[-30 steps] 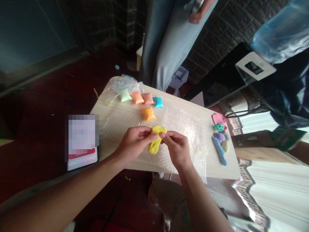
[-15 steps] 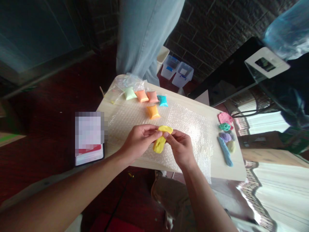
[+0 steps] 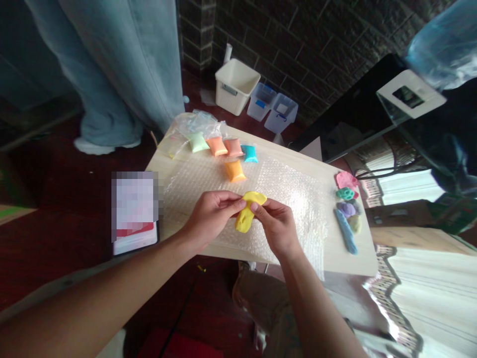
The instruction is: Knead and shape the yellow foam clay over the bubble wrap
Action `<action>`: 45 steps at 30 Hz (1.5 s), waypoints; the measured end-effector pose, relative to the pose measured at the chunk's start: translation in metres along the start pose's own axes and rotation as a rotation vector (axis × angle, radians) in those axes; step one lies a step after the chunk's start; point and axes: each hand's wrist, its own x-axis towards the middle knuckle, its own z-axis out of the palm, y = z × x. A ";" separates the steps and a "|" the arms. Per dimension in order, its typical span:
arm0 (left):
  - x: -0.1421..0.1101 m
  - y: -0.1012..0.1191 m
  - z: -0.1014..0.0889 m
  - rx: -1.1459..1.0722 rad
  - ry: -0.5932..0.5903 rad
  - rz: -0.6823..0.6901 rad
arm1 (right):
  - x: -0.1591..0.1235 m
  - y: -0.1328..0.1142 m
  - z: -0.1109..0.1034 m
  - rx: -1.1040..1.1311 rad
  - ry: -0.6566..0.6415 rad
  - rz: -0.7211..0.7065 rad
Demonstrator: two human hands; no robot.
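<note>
A soft, flattened lump of yellow modelling clay (image 3: 244, 220) hangs between my two hands above the table. My left hand (image 3: 216, 214) pinches its left edge with the thumb on top. From the other side my right hand (image 3: 276, 223) grips it, thumb pressed into the middle. The clay's upper end is wide and rounded, its lower end longer and dented; the fingertips behind it are hidden. Beneath lies bubble wrap (image 3: 283, 179). Just beyond my hands sits an orange packet (image 3: 235, 171) of clay.
More packets, pale green (image 3: 198, 142), salmon (image 3: 234, 147) and blue (image 3: 249, 153), line the table's far side. Shaped clay pieces, including a blue roll (image 3: 346, 231), lie at the right end. A tablet-like device (image 3: 134, 243) is at left. Bins (image 3: 237, 87) and a person's legs (image 3: 122, 74) are beyond.
The other person's legs have moved left, uncovering the white bin behind the table. My hands keep their hold on the yellow clay, with almost no shift.
</note>
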 end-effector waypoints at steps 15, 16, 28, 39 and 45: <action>0.001 0.000 -0.003 0.108 0.024 0.105 | 0.000 0.002 -0.001 0.034 0.012 0.012; 0.001 0.000 -0.003 0.098 0.021 0.102 | 0.000 0.002 -0.002 0.023 0.022 0.012; 0.001 -0.005 -0.002 0.073 -0.092 0.018 | 0.001 0.003 -0.003 0.035 0.017 -0.055; 0.002 -0.004 -0.004 0.133 -0.110 0.054 | 0.000 -0.002 -0.003 -0.069 -0.008 -0.038; 0.003 -0.004 -0.003 0.125 -0.065 0.064 | 0.000 0.000 -0.002 0.006 -0.001 -0.039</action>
